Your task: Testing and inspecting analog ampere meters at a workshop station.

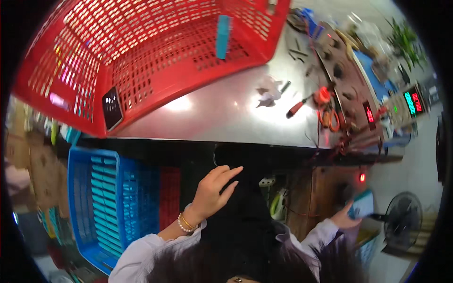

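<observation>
My left hand (212, 191) hovers before the table's front edge, fingers stretched out and holding nothing; a pearl bracelet and a gold bangle circle its wrist. Off to the right, my right hand (345, 218) grips a small teal-and-white box (363, 204), slightly blurred. On the table lies a big red plastic basket (155, 99) with one narrow teal box (222, 37) inside it. A dark phone-like device with a lit screen (112, 109) leans at the basket's near left corner. Below, to my left, a blue basket (75, 203) holds several stacked teal boxes (104, 203).
The metal tabletop (212, 111) carries a crumpled whitish scrap (269, 92), a red-handled screwdriver (297, 108) and orange-handled scissors (330, 120). A meter with glowing digits (410, 104) stands at the right. A black fan (402, 217) is close beyond my right hand.
</observation>
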`<action>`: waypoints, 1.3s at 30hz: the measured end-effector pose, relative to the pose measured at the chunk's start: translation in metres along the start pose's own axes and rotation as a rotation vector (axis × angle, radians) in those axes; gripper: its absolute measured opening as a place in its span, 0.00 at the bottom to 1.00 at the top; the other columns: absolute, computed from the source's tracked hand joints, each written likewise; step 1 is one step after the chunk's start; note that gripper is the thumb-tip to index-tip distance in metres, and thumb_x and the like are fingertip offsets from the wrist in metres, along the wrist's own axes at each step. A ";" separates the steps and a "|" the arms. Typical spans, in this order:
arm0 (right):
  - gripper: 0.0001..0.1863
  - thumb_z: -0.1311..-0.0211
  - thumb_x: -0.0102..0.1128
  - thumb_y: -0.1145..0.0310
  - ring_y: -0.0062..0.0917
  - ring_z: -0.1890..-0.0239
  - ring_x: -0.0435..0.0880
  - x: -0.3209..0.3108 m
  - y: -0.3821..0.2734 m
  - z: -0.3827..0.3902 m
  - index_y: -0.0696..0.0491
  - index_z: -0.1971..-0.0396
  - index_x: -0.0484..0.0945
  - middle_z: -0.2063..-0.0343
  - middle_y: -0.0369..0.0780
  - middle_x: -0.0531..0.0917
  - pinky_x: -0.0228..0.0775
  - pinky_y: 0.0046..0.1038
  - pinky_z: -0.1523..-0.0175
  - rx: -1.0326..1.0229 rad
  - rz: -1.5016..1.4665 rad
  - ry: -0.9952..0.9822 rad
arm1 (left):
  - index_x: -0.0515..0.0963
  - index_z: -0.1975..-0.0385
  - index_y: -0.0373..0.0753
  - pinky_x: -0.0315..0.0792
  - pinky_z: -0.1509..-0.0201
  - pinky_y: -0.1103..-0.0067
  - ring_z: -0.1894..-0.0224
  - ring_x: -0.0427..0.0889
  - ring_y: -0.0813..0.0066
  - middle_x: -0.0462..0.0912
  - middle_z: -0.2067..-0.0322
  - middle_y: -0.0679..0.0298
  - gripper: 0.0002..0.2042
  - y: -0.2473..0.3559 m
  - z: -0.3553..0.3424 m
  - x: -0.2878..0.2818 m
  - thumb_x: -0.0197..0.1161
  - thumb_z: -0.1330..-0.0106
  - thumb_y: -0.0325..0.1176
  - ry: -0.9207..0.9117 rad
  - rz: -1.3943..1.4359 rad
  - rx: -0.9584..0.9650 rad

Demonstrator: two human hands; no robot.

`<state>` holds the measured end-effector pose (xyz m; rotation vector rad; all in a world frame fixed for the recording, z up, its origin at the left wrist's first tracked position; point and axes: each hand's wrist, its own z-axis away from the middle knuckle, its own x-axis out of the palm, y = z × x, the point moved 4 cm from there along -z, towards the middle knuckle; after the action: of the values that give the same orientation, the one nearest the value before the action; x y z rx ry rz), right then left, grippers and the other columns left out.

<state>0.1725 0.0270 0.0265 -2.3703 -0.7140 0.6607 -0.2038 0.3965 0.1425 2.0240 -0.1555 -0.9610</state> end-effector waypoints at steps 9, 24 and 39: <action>0.58 0.55 0.82 0.68 0.39 0.29 0.64 -0.031 -0.338 0.135 0.62 0.26 0.54 0.29 0.49 0.61 0.55 0.40 0.26 -0.221 -0.803 -0.876 | 0.61 0.27 0.32 0.75 0.37 0.66 0.31 0.65 0.50 0.51 0.28 0.41 0.44 0.005 -0.020 -0.023 0.77 0.42 0.38 0.076 0.171 0.168; 0.50 0.51 0.80 0.71 0.38 0.38 0.73 0.001 -0.305 0.182 0.61 0.29 0.60 0.38 0.49 0.71 0.68 0.35 0.37 -0.130 -0.732 -1.211 | 0.53 0.25 0.35 0.71 0.31 0.69 0.34 0.72 0.64 0.67 0.36 0.54 0.59 -0.061 -0.086 0.016 0.86 0.57 0.32 0.076 0.230 0.064; 0.17 0.38 0.70 0.79 0.19 0.63 0.86 0.001 -0.286 0.188 0.62 0.50 0.76 0.63 0.41 0.86 0.78 0.21 0.56 0.307 -0.896 -1.396 | 0.60 0.27 0.38 0.79 0.41 0.70 0.37 0.75 0.61 0.69 0.37 0.54 0.54 -0.062 -0.084 0.039 0.86 0.59 0.34 0.110 0.293 0.043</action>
<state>-0.0329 0.2964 0.0745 -0.7972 -1.8372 1.7359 -0.1337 0.4726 0.1014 2.0179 -0.4032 -0.6665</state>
